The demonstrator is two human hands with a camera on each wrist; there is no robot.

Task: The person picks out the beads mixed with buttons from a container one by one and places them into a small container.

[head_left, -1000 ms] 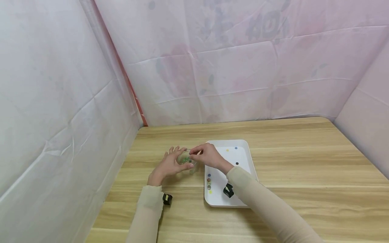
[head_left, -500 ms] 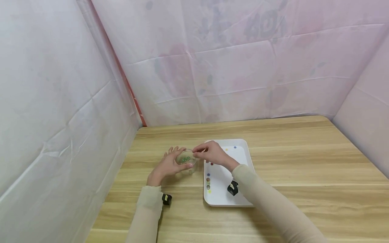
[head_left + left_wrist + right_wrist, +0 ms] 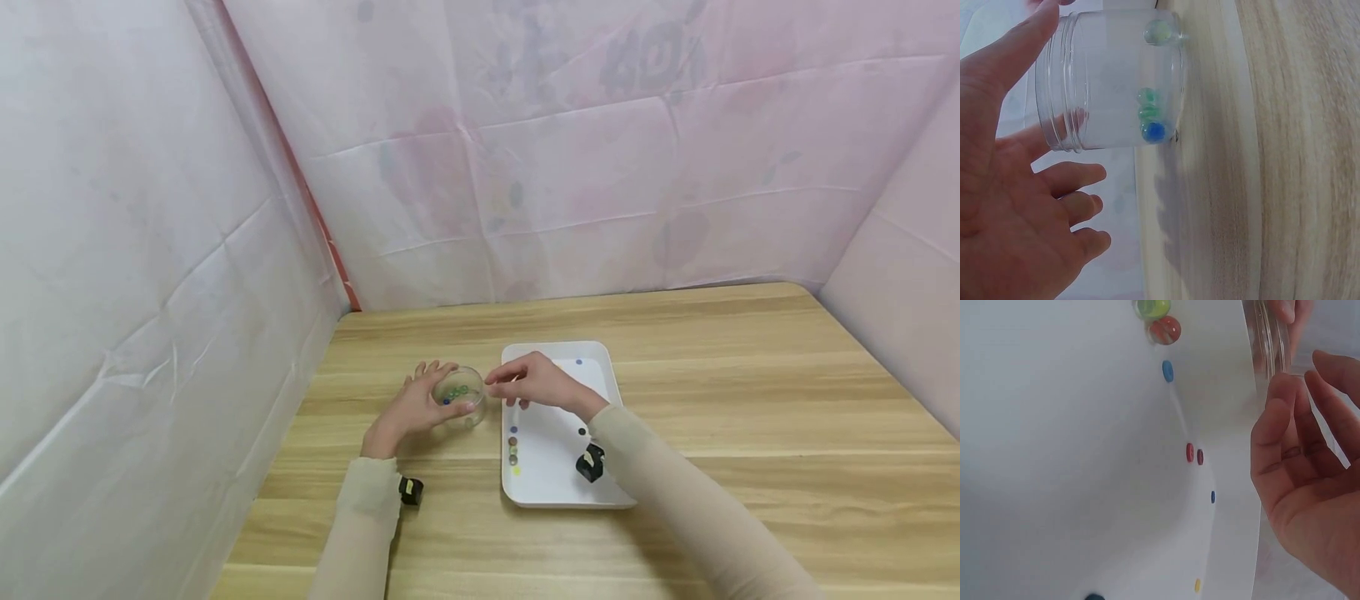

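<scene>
Fingers (image 3: 1075, 178) of the left hand (image 3: 415, 407) curve around the clear round plastic jar (image 3: 459, 395), thumb along one side and the rest on the other, a grip that appears to steady it upright on the pale wooden counter (image 3: 750, 400). Inside the jar, a few green and blue glass marbles (image 3: 1150, 115) lie together on the bottom, with one more pale green marble against the wall. The right hand (image 3: 534, 385) hovers just beside the jar's mouth, over the near-left corner of the white rectangular plastic tray (image 3: 600, 492), its fingers (image 3: 1282, 434) loose and slightly bent, holding nothing that can be seen. Scattered on the tray are loose marbles in red, blue, yellow, green and dark tones, several lined up along its left wall (image 3: 513, 446) and a couple far off near the back edge. Jar and tray stand close together, a short reach apart. Pale pink sheeting (image 3: 562, 150) hangs behind and beside the counter.
</scene>
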